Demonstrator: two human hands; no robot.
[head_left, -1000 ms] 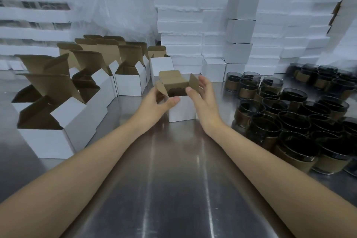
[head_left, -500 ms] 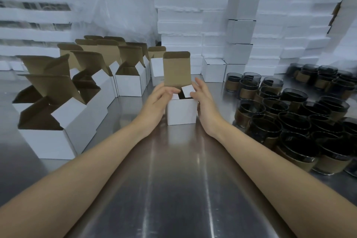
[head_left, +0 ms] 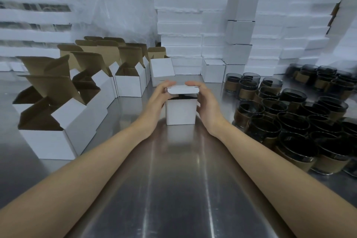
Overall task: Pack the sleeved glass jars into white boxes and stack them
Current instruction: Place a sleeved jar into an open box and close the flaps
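1. The left hand and right hand curl around 1 white box on the steel table, with fingertips on its nearly shut lid.
2. Far right is a stack of 4 closed boxes. The sleeved jars are too crowded to count.

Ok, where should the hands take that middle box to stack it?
Grip the white box by its flat left and right walls, one hand from each side, below the lid. The lid is not yet tucked, so a top grip could crush it.
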